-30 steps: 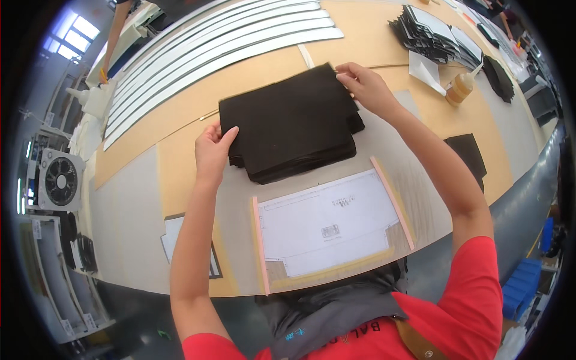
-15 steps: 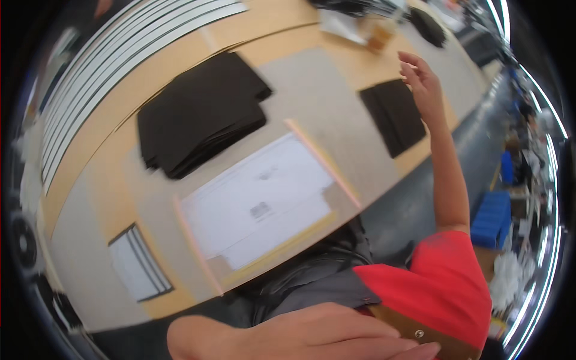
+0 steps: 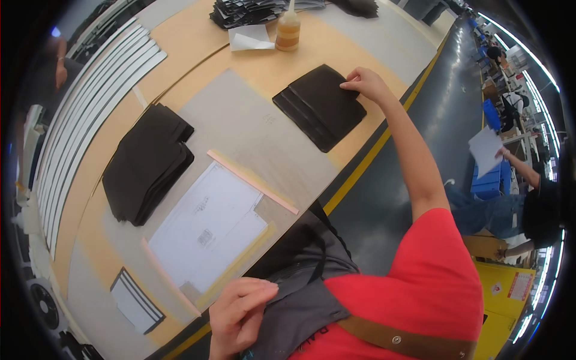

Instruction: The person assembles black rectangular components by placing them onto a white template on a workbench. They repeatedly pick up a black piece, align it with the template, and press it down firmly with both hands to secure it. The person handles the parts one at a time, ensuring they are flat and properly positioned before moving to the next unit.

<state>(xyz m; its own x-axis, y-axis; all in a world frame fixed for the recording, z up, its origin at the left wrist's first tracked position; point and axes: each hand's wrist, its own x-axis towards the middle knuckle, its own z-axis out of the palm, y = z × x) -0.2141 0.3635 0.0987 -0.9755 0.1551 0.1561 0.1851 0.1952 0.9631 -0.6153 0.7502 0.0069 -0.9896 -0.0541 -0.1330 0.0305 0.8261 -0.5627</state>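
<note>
My right hand (image 3: pixel 368 85) reaches to the smaller stack of black flat pieces (image 3: pixel 327 102) on the right of the table, its thumb and fingertips pinched at the top piece's far right edge. My left hand (image 3: pixel 241 312) hovers at the table's near edge in front of my apron, fingers curled together, with nothing visible in it. Left of it lies a white paper template (image 3: pixel 207 225) with printed lines, bordered by pink and yellow strips. A larger stack of black cut pieces (image 3: pixel 147 162) sits beyond the template.
Long white strips (image 3: pixel 99 102) line the far left. A small white piece with dark stripes (image 3: pixel 137 303) lies near left. A bottle of amber liquid (image 3: pixel 288 33), folded white paper (image 3: pixel 250 38) and a dark pile (image 3: pixel 246 11) stand at the back. Another person (image 3: pixel 540 204) holds paper at right.
The view has swung to the right. My right hand has come down onto the smaller black stack's edge. My left hand has gone from outstretched to curled.
</note>
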